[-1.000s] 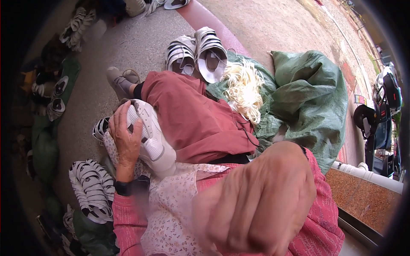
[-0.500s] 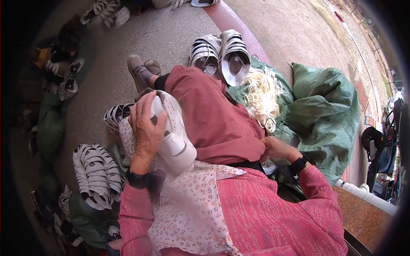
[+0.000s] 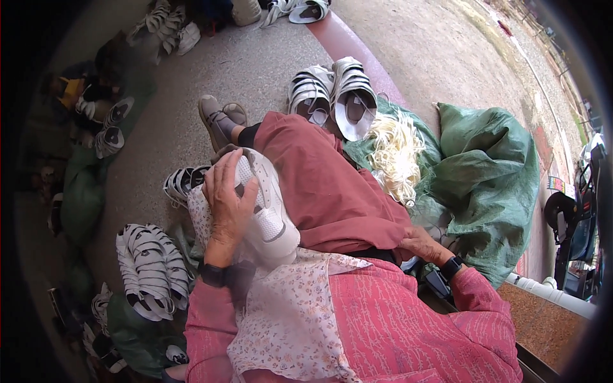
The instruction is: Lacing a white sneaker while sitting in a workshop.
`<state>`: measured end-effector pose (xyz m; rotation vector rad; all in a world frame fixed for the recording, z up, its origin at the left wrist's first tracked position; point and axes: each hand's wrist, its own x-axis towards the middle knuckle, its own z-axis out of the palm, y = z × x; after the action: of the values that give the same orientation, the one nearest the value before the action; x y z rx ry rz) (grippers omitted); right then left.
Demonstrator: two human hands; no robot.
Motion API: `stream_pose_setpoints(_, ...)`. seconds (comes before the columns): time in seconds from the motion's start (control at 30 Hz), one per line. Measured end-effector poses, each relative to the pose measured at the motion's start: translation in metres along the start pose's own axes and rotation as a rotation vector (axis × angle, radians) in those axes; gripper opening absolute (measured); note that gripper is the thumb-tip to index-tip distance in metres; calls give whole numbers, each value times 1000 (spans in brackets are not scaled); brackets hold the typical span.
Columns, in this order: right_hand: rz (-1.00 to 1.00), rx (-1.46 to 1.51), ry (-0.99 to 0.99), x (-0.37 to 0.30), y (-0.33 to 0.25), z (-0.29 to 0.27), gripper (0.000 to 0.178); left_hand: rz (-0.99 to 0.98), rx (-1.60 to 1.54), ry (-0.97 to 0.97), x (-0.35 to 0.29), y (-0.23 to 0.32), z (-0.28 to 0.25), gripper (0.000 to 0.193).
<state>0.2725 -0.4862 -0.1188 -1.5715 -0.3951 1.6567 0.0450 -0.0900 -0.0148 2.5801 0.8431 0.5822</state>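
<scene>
A white sneaker [image 3: 276,225] with mesh panels rests on my lap, its heel toward me. My left hand [image 3: 227,199] lies over its far part, fingers and thumb wrapped round it. Under and beside the shoe is a floral apron [image 3: 287,306]. My right hand [image 3: 423,244] is down at my right side, at the edge of my red-brown trousers [image 3: 319,185]; its fingertips are hidden there, so what they hold, if anything, does not show. A pile of cream laces [image 3: 397,156] on a green sack lies just beyond that hand.
Nested stacks of white shoe uppers stand ahead [image 3: 353,99] and at my left [image 3: 153,271]. A full green sack [image 3: 488,169] is at the right. More uppers and sacks line the far left. A brown speckled surface [image 3: 539,322] edges the lower right.
The view has shifted slightly, so everything sits a bit lower and to the right. My left hand stays on the sneaker. My right hand has turned a little, fingers deeper behind the trouser edge.
</scene>
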Motion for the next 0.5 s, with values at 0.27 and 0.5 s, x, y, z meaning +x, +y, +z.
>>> stream_pose_setpoints(0.27, -21, 381, 29, -5, 37, -39, 21, 23, -140, 25, -6, -11, -34, 58)
stream_pose_setpoints(0.5, -40, 195, 20, 1, 80, -61, 13, 335, -872, -251, -8, 69, -162, 70)
